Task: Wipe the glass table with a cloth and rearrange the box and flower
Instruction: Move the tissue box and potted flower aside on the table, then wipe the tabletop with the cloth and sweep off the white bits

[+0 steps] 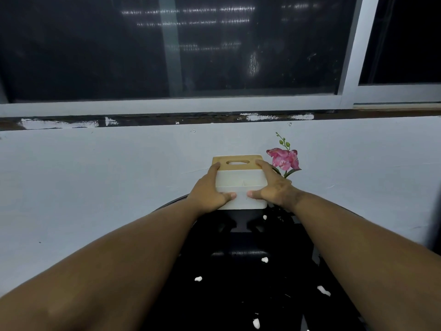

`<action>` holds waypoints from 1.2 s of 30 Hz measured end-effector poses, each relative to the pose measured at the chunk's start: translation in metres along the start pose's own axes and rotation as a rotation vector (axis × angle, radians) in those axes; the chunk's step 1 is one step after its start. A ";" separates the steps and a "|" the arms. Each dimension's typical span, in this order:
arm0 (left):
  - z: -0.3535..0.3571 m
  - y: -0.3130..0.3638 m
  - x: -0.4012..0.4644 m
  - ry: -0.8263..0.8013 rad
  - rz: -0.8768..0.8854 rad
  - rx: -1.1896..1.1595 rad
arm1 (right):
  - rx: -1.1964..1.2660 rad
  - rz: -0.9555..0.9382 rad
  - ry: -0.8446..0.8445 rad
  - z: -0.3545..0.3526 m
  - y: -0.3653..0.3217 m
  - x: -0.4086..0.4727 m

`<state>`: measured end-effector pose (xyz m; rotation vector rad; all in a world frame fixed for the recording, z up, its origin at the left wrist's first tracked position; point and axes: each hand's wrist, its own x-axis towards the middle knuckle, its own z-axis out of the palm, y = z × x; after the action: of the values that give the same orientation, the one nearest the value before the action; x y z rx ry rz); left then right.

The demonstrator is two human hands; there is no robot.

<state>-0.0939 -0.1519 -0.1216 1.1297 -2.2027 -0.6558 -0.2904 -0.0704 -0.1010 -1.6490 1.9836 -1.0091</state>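
A white box with a wooden slotted lid stands at the far edge of the round black glass table. My left hand grips the box's left side and my right hand grips its right side, thumbs on the near face. A pink artificial flower with a green stem stands just right of the box, behind my right hand; its base is hidden. No cloth is in view.
Several small white specks lie scattered on the dark tabletop. A pale wall rises directly behind the table, with a dark window above its ledge.
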 end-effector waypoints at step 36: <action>-0.056 0.044 -0.245 -0.130 0.209 0.270 | -0.435 -0.041 0.027 -0.056 -0.038 -0.315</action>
<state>0.0377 0.0672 -0.1178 0.9870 -2.5367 -0.3589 -0.2247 0.2446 -0.0858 -1.9042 2.3165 -0.6415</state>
